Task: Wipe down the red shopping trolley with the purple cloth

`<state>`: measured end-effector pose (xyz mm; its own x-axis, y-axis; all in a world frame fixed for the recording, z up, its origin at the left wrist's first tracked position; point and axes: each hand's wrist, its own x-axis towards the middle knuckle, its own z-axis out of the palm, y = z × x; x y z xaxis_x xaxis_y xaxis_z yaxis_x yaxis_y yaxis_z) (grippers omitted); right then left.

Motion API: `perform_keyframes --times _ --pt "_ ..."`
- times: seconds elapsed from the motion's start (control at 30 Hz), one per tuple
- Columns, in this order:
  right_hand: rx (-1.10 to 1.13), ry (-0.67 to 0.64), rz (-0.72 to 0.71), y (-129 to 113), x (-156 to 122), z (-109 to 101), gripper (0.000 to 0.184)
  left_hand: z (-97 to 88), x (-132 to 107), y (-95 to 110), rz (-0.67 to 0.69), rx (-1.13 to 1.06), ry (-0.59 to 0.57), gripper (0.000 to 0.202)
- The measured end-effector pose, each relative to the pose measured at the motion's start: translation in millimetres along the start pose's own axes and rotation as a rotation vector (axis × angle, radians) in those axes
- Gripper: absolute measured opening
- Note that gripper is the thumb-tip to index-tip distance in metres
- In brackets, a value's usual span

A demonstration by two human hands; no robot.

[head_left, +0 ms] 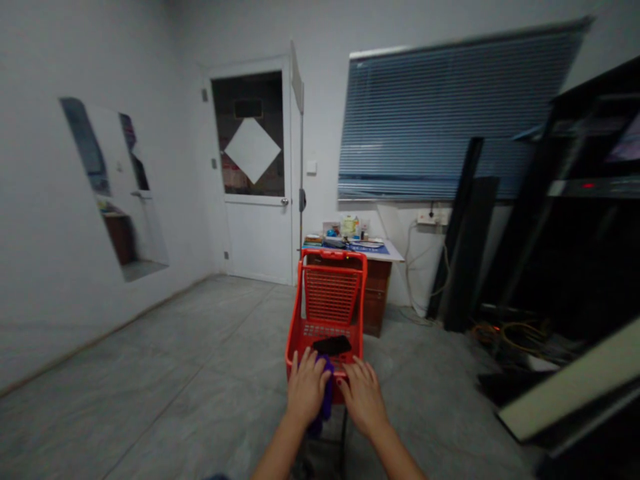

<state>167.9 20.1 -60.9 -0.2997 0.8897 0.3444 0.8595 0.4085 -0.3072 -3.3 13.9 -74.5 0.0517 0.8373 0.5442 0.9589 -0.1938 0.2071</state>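
A red plastic shopping cart (332, 297) stands straight in front of me, its slatted panel at the far side. My left hand (306, 390) is closed on a purple cloth (327, 395) at the cart's near rim, and part of the cloth hangs below the palm. My right hand (363, 393) grips the same rim a little to the right, fingers bent over the edge and thumb on the near side. Inside the basket, just beyond my hands, lies a dark flat object (332, 345) whose kind I cannot make out.
Behind the cart stands a desk (377, 293) with bottles and papers on top. A white door (257, 237) is at the back left, a mirror (123, 193) on the left wall. Dark panels (470, 267), cables (523, 333) and a pale board (570, 383) crowd the right side.
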Motion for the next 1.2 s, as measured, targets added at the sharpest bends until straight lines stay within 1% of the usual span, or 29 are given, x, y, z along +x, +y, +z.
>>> perform_keyframes --times 0.1,0.17,0.23,0.3,0.37,0.43,0.47,0.53,0.63,0.67,0.7,0.73,0.8,0.9,0.93,0.97,1.0,1.03,1.13,1.2 --pt "-0.011 -0.003 0.01 -1 -5 3 0.044 -8.0 0 -27 0.006 0.04 0.02 0.031" --pt "-0.006 0.008 0.016 -5 -5 9 0.046 -7.8 -3 -35 -0.054 0.076 0.056 0.034" --pt "0.005 0.015 0.013 -10 -4 17 0.047 -2.1 -7 -29 -0.132 0.102 0.09 0.037" --pt "0.016 0.018 0.0 -14 -2 23 0.048 6.8 -9 -11 -0.154 0.094 0.099 0.038" --pt "0.02 0.025 -0.01 -15 1 24 0.047 14.3 -10 9 -0.112 0.055 0.077 0.038" --pt "0.014 0.032 -0.011 -13 2 22 0.047 16.0 -7 16 -0.045 0.019 0.038 0.036" --pt "0.011 0.033 -0.011 -11 2 19 0.046 14.3 -5 14 -0.019 0.012 0.019 0.036" --pt "0.009 0.033 -0.018 -7 1 16 0.045 7.4 1 -3 0.005 0.026 -0.008 0.034" --pt "0.018 0.046 -0.036 -2 0 16 0.043 -3.2 7 -35 -0.027 0.076 -0.005 0.035" --pt "0.022 0.054 -0.038 -1 -1 19 0.043 -4.6 8 -42 -0.048 0.089 0.004 0.035" --pt "0.025 0.062 -0.039 0 -1 22 0.044 -4.6 8 -44 -0.069 0.097 0.014 0.035" --pt "0.028 0.07 -0.038 0 -1 25 0.044 -3.2 8 -41 -0.085 0.099 0.022 0.036" --pt "0.031 0.083 -0.036 1 0 30 0.045 2.6 6 -23 -0.094 0.079 0.031 0.035" --pt "0.029 0.093 -0.038 4 -1 30 0.046 10.8 3 14 -0.024 -0.01 0.009 0.033" --pt "0.026 0.094 -0.042 5 -2 27 0.046 11.3 3 22 0.005 -0.04 -0.006 0.032" --pt "0.021 0.093 -0.044 8 -4 24 0.046 10.4 4 25 0.031 -0.063 -0.024 0.031" --pt "0.015 0.09 -0.046 10 -5 20 0.046 8.1 6 24 0.049 -0.074 -0.037 0.03" --pt "0.008 0.087 -0.047 12 -7 17 0.045 4.9 7 18 0.059 -0.073 -0.044 0.03" --pt "-0.01 0.084 -0.034 19 -12 12 0.043 -5.5 12 -14 0.024 -0.021 -0.02 0.03" --pt "-0.019 0.091 -0.02 21 -13 15 0.043 -8.4 11 -29 -0.025 0.018 0.007 0.031"
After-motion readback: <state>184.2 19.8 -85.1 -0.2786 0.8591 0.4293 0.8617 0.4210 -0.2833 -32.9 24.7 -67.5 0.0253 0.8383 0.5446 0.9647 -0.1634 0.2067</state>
